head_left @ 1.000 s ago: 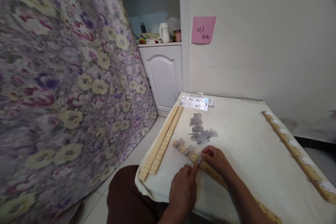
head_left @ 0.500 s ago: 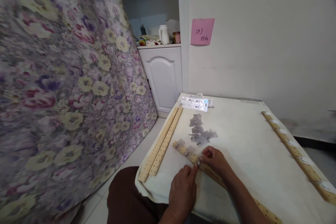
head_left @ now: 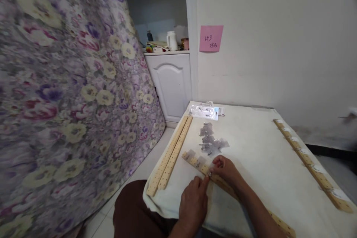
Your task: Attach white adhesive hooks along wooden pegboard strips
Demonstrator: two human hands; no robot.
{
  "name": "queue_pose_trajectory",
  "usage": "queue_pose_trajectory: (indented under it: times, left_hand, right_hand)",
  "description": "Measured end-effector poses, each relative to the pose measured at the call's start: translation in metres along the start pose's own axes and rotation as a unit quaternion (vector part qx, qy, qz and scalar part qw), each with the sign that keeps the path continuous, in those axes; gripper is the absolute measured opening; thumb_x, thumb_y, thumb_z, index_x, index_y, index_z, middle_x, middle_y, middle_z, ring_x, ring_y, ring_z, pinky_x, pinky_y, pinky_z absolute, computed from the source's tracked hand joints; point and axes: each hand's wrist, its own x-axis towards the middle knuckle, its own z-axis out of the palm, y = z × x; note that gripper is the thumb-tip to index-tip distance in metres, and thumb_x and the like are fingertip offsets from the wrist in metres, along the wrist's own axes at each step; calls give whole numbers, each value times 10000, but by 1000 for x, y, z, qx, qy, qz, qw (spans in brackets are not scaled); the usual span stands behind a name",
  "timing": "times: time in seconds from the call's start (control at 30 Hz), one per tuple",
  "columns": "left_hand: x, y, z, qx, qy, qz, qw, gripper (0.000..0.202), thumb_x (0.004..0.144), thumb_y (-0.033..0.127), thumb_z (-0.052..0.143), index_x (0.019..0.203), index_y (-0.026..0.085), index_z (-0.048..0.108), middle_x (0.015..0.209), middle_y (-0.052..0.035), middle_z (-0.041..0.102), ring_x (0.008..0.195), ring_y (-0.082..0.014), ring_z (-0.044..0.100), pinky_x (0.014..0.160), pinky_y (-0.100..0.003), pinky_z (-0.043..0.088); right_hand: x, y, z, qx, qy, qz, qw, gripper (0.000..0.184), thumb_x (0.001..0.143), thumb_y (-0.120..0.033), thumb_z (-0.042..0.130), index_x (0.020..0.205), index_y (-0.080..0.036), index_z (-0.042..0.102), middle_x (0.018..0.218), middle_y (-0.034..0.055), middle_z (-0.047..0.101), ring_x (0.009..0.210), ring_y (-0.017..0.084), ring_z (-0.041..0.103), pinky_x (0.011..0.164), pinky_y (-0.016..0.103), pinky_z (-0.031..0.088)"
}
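Note:
A long wooden strip with rows of holes (head_left: pixel 192 160) lies diagonally across the near part of the table. Clear-backed metal hooks (head_left: pixel 198 163) sit along its far-left end. My right hand (head_left: pixel 225 169) is closed over the strip, thumb and finger pinching a small metal hook (head_left: pixel 210 174) against the wood. Beside it, my left hand (head_left: pixel 194 198) has its fingers together, the fingertips on the strip's near edge by that hook. The fingers partly cover the hook, and my right forearm hides part of the strip. A pile of similar hooks (head_left: pixel 210 143) lies just beyond.
Two more holed strips (head_left: pixel 170 156) lie along the table's left edge. Another strip with white round pieces (head_left: pixel 309 161) lies at the right. Clear packaging (head_left: pixel 205 112) is at the back edge. A floral curtain (head_left: pixel 69 100) hangs at the left.
The camera view has shifted slightly. Both hands stay at the same place on the strip, still at the same hook.

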Motion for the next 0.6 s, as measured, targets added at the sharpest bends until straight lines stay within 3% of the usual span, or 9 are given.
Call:
queue_pose_trajectory:
  times: [0.17,0.33,0.6]
  left_hand:
    - [0,-2,1,-7,8,-2,1000,633,793,85,401,1367,346,341,1051,-20,503,970,-184,482,791,-297,389]
    - [-2,-5,3,-16,25,4,1000,628,790,77,397,1353,353,360,1042,-17,508,966,-179,491,804,-293,393]
    - [-4,-8,9,-45,51,-3,998,536,805,92,394,1308,275,426,1109,-40,524,1024,-181,496,877,-297,399]
  right_hand:
    - [-5,0,-2,22,8,-22,999,272,583,-273,708,810,-170,598,686,-14,587,634,143,554,585,247,445]
    - [-10,2,-12,39,42,-16,998,222,699,-367,601,810,-175,590,648,-21,573,505,117,517,493,241,417]
    - [26,1,-31,-102,129,-49,985,249,704,-374,547,858,-191,617,642,-25,590,549,148,562,574,266,425]
